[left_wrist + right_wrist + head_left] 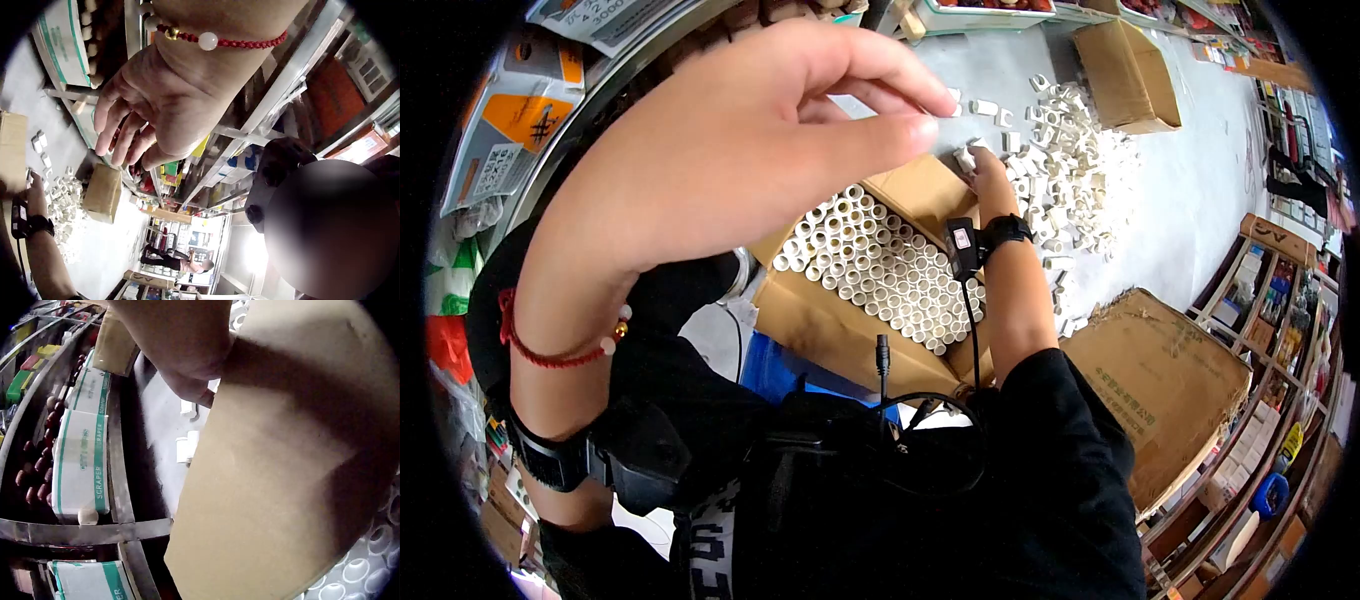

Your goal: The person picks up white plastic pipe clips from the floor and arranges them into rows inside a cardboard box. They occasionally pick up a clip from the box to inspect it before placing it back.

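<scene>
- White fittings (1055, 135): heaped right of the right hand (984, 170), whose grip I cannot tell.
- Left hand (770, 120): raised, fingers loosely curved.
- Cardboard box (805, 325) of tubes (912, 302): left of the right hand.

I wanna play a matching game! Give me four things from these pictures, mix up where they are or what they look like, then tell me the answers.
Things:
1. Left hand
2. Right hand
3. Bracelet
4. Box

Where or what:
A. Open at the top, with rows of white tubes inside
B. Reaching down beside loose white pieces on the floor
C. Red, with beads
D. Held up high, palm bare

Right pairs: 1-D, 2-B, 3-C, 4-A
</scene>
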### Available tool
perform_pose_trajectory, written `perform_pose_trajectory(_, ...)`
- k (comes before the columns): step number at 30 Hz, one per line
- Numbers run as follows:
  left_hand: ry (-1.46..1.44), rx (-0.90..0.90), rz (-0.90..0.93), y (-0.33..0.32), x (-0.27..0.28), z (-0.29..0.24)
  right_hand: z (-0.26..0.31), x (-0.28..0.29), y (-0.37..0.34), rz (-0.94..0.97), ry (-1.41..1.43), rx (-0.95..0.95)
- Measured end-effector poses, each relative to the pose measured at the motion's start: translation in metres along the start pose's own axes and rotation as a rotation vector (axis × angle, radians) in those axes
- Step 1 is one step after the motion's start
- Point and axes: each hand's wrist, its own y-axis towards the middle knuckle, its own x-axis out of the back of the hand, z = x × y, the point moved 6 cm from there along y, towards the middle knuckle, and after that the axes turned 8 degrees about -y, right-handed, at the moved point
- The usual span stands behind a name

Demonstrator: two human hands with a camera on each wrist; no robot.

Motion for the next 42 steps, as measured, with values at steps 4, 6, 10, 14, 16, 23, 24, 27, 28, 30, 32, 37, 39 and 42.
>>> perform_pose_trajectory(4,-0.042,-0.09,-0.032,-0.011,-0.004,-0.008,0.042,-0.01,-0.12,0.133,0.198,0.145)
perform_pose_trajectory(6,-0.077,-0.132,-0.058,-0.013,-0.006,0.003,0.018,-0.007,-0.054,0.136,0.217,-0.059)
perform_pose_trajectory(10,0.028,-0.012,0.012,-0.01,0.002,0.002,0.015,-0.022,-0.052,0.229,0.546,-0.265)
perform_pose_trajectory(14,-0.067,0.037,-0.003,-0.012,0.0,-0.001,0.007,-0.027,-0.04,0.336,0.751,-0.264)
perform_pose_trajectory(16,-0.049,0.046,-0.025,-0.013,0.002,0.0,0.006,-0.021,-0.032,0.292,0.681,-0.093)
perform_pose_trajectory(23,0.082,-0.067,0.01,-0.007,0.0,-0.003,0.019,-0.013,-0.067,0.428,0.34,0.266)
perform_pose_trajectory(24,0.105,-0.073,0.007,-0.007,0.0,-0.004,0.031,-0.014,-0.096,0.464,0.165,0.457)
perform_pose_trajectory(27,0.097,-0.133,0.004,-0.006,-0.002,-0.003,0.019,-0.012,-0.06,0.41,0.38,0.2)
perform_pose_trajectory(28,0.041,-0.108,0.029,-0.004,-0.004,-0.004,0.017,-0.009,-0.048,0.301,0.488,0.046)
perform_pose_trajectory(30,-0.073,-0.048,0.081,-0.001,-0.008,-0.009,0.019,-0.008,-0.043,0.102,0.628,0.003)
perform_pose_trajectory(32,0.011,-0.123,0.083,0.001,-0.011,-0.013,0.034,-0.006,-0.042,0.183,0.664,0.089)
perform_pose_trajectory(37,-0.302,0.028,0.478,-0.001,0.0,-0.03,0.065,-0.032,-0.167,0.554,0.244,0.363)
perform_pose_trajectory(39,-0.196,-0.083,0.328,-0.006,-0.006,-0.026,0.039,-0.048,-0.214,0.648,-0.154,0.473)
perform_pose_trajectory(42,0.04,-0.117,0.133,-0.003,-0.01,-0.025,0.02,-0.07,-0.287,0.521,-0.59,1.138)
